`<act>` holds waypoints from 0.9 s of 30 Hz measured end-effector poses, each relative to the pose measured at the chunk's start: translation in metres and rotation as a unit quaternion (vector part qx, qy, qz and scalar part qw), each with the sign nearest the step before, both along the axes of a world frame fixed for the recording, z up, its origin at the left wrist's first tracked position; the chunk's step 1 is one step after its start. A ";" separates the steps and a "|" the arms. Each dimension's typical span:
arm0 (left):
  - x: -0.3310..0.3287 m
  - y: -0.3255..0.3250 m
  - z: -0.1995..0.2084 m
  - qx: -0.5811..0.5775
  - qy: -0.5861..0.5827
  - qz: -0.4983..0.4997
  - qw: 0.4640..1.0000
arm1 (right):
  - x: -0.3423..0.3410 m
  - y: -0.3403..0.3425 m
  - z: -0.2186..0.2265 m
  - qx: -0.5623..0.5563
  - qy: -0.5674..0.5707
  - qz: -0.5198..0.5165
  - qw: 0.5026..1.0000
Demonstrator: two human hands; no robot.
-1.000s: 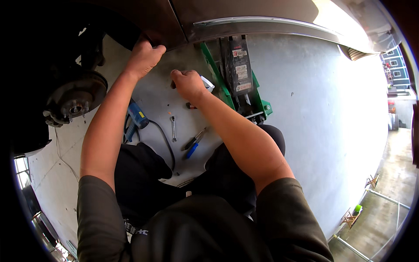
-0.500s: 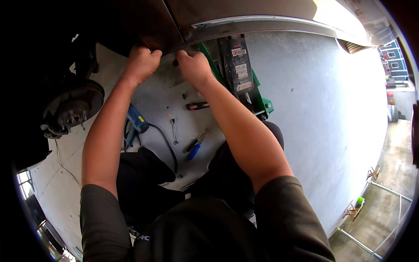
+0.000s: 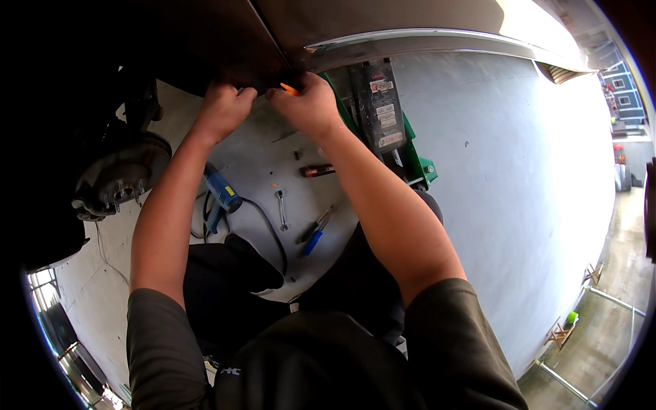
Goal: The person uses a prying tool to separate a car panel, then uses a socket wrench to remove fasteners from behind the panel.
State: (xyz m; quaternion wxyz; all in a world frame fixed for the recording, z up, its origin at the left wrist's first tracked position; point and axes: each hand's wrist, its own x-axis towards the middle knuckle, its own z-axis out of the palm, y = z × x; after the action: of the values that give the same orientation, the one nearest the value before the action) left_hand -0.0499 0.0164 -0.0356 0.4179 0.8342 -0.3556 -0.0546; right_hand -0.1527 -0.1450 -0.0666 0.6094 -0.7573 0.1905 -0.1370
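Observation:
Both arms reach forward to the lower edge of a dark car body panel [image 3: 273, 41]. My left hand [image 3: 224, 113] is closed against that edge, its thumb bent over; what the fingers hold, if anything, is hidden. Just to its right, my right hand [image 3: 311, 104] is closed around a slim orange object [image 3: 290, 89], of which only a short piece shows between the fingers. The kind of object cannot be made out. Beyond the fingers, the underside of the panel lies in dark shadow.
A green and black floor jack [image 3: 379, 106] stands under the car at right. On the floor lie a blue corded power tool [image 3: 223, 188], a wrench [image 3: 281, 210], a blue-handled tool [image 3: 314, 239] and a utility knife [image 3: 316, 171]. A bare wheel hub [image 3: 119, 174] hangs at left.
The orange object now shows in my right hand, which has turned and shifted slightly right. My left hand has moved a little right and down in view. The view itself has shifted slightly.

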 end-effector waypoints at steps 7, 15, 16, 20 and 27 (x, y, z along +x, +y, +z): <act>-0.012 0.032 -0.026 -0.097 -0.065 0.078 0.990 | -0.007 0.005 0.007 -0.061 0.013 0.036 0.997; -0.014 0.036 -0.037 -0.087 0.112 0.059 0.988 | -0.002 0.005 -0.007 -0.127 0.008 0.048 0.991; -0.013 0.033 -0.035 -0.088 0.119 0.073 0.986 | -0.002 0.004 -0.007 -0.131 0.004 0.051 0.990; -0.001 0.034 -0.038 -0.122 0.073 0.069 0.987 | -0.005 0.013 0.010 -0.124 0.030 0.054 0.990; 0.010 0.042 -0.043 -0.130 0.066 0.039 0.989 | 0.004 0.002 -0.020 -0.158 -0.048 0.069 0.984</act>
State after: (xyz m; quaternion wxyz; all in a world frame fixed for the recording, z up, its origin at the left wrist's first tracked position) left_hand -0.0403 0.0580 -0.0789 0.5469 0.7806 -0.2989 -0.0467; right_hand -0.1488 -0.1432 -0.0865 0.4983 -0.8482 0.0840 -0.1590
